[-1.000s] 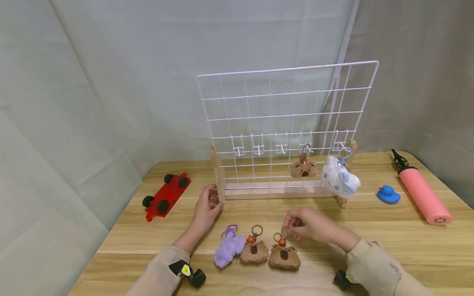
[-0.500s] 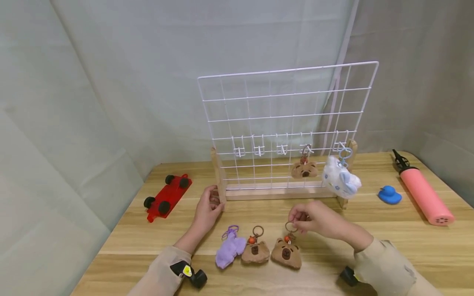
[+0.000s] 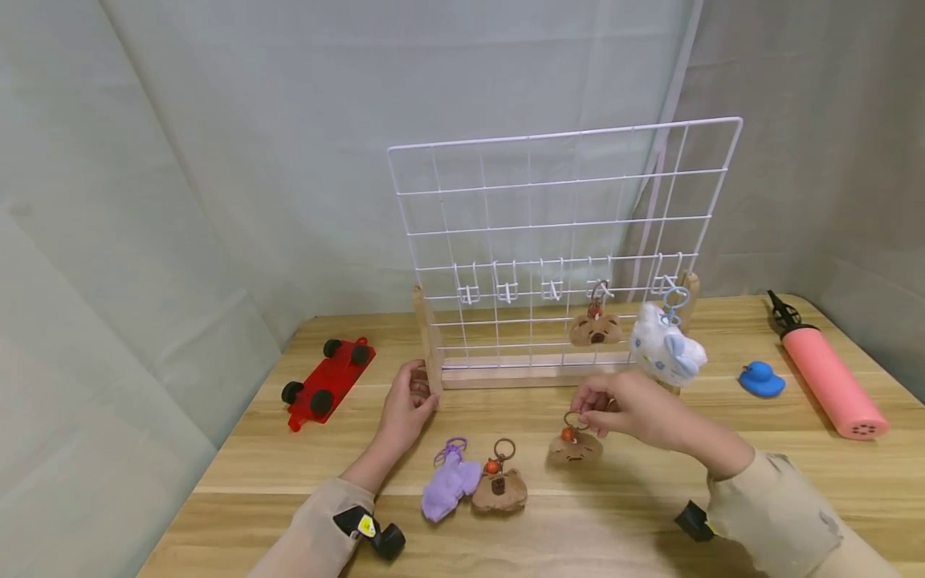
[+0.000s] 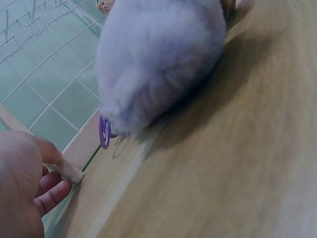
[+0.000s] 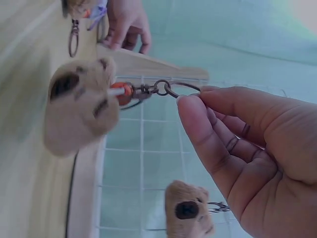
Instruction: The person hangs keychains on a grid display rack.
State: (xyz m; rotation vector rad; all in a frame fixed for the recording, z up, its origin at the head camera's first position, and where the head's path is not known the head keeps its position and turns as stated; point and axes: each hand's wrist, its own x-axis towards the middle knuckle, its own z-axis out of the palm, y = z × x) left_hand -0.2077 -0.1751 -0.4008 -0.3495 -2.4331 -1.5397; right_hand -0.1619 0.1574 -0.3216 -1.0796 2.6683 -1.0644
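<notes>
My right hand (image 3: 636,408) pinches the metal ring of a brown plush bear keychain (image 3: 576,448) between thumb and forefinger. The bear hangs from it, an orange bead at its top, as the right wrist view shows. My left hand (image 3: 403,409) grips the wooden foot (image 4: 72,173) at the left end of a white wire grid rack (image 3: 531,185). A purple plush keychain (image 3: 450,487) and another brown bear keychain (image 3: 500,490) lie on the table between the hands. From the rack's hooks hang a brown bear keychain (image 3: 596,329) and a white-and-blue plush keychain (image 3: 666,347).
Three white hooks, one of them a hook (image 3: 468,295) at the left, hold nothing. A red toy car (image 3: 331,384) lies wheels up at the left. To the right are a blue rubber duck (image 3: 761,380) and a pink hand pump (image 3: 834,384).
My right hand has lifted the brown bear keychain by its ring off the table, up and towards the rack. The left hand stays at the rack's foot.
</notes>
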